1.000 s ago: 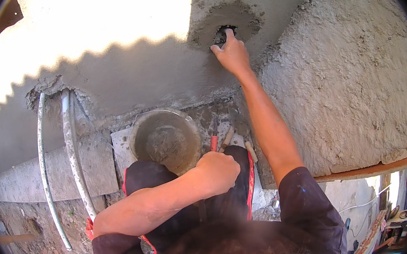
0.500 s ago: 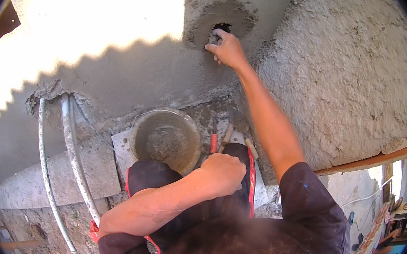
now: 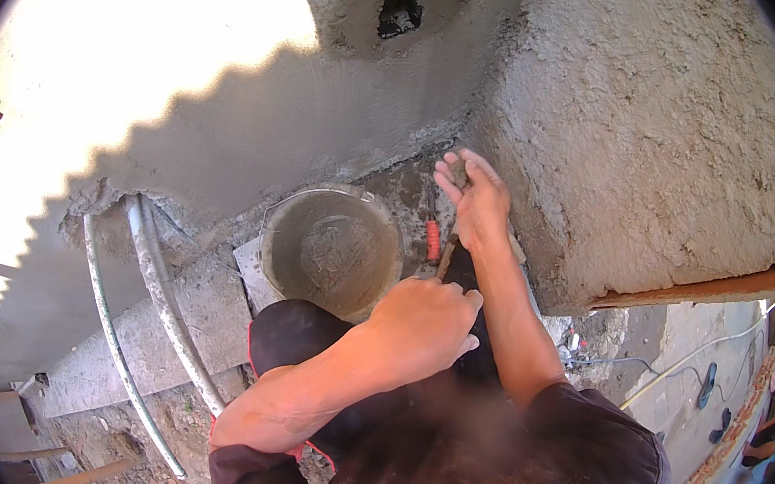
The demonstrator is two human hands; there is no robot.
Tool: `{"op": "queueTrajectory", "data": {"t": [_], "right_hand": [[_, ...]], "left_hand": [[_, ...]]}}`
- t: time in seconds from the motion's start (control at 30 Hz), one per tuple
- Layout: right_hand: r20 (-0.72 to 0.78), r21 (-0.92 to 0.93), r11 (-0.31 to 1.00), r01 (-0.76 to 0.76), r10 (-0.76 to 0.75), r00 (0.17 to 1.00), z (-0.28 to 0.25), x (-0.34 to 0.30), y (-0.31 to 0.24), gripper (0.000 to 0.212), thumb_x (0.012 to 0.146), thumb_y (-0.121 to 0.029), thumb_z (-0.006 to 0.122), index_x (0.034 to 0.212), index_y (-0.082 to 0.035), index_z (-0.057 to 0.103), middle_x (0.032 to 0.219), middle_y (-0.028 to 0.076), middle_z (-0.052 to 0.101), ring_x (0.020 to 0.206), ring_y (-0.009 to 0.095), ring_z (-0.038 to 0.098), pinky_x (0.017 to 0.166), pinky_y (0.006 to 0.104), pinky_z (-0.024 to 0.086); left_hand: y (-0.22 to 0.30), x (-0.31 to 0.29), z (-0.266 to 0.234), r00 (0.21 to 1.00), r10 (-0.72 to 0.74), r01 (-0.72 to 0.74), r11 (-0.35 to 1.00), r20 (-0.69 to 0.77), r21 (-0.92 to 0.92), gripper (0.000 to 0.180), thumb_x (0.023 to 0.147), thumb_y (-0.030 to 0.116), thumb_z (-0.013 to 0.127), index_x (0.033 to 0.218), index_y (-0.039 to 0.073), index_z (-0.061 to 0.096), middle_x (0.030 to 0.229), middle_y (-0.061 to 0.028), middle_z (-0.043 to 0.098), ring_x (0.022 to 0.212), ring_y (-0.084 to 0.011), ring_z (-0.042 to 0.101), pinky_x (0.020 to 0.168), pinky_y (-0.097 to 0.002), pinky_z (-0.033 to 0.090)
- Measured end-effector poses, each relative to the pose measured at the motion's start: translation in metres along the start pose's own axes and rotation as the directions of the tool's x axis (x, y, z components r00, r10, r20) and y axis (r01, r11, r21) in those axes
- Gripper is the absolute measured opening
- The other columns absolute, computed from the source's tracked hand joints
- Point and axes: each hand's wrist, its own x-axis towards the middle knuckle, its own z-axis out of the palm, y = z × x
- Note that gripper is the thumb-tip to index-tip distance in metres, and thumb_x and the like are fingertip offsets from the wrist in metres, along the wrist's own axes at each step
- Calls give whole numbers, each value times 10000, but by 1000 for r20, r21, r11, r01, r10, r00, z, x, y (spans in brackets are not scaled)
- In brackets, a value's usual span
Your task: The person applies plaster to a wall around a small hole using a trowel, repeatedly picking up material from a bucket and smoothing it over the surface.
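Note:
My right hand (image 3: 480, 206) is raised beside the rough plastered wall, palm turned up. Its fingers curl loosely around a small grey lump of mortar (image 3: 459, 174). My left hand (image 3: 427, 328) is closed above my knees, and what it may hold is hidden. Just beyond it lie a red-handled tool (image 3: 433, 240) and a wooden handle (image 3: 447, 259). Left of these, a round bucket (image 3: 272, 249) with grey mortar (image 3: 337, 252) inside stands against my knee. Higher up, the smooth wall has a dark square hole (image 3: 400, 16) ringed by damp plaster.
Two pale pipes (image 3: 115, 337) (image 3: 168, 308) come out of a broken gap in the wall on the left. A grey slab (image 3: 157, 337) leans behind them. To my right rises a rough plastered wall (image 3: 658, 119) with a wooden board (image 3: 704, 291) along its lower edge.
My right hand has come away from the wall hole and down toward the tools, turning palm up. My left hand stays over my knees. The view has shifted somewhat.

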Motion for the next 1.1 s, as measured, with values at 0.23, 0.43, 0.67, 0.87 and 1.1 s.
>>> {"op": "queueTrajectory", "data": {"t": [0.23,0.43,0.67,0.87,1.1], "right_hand": [[-53,-477,123,870,-992,111,56,-34,-104,576,1005,-180,503,1479,107,345,1474,279,401,1371,384,446,1149,492,416],[634,-487,201,850,-588,502,112,-13,41,755,1030,-250,520,1564,115,132,1608,392,138,1498,517,212,1235,566,183],[458,-844,90,529,-394,797,-52,23,26,528,952,-130,626,1441,11,483,1460,272,479,1356,452,467,1088,492,431],[35,-931,-365,30,-7,999,-216,41,36,435,935,-302,648,1273,-33,598,1318,255,599,1188,457,605,978,539,502],[38,-903,-424,75,96,995,-227,57,40,398,946,-372,608,1106,-14,678,1092,314,678,1072,479,646,940,560,509]], "left_hand": [[14,-8,-20,997,-60,60,998,-41,-2,460,896,317,724,1208,-11,641,917,-156,683,904,-357,690,789,-445,551],[2,2,-30,989,-141,141,990,-35,-13,489,886,332,730,1256,26,642,994,-179,704,940,-367,685,820,-444,551],[3,-2,-38,987,-85,89,996,-134,21,490,865,321,749,1232,15,638,1003,-171,691,958,-351,677,852,-432,546],[7,2,-17,994,96,-96,995,-62,0,423,853,285,762,1141,-3,649,915,-139,657,945,-323,672,813,-422,539],[10,1,-4,994,108,-108,994,22,15,379,861,302,767,1054,5,633,898,-117,659,921,-310,674,792,-406,519]]}}
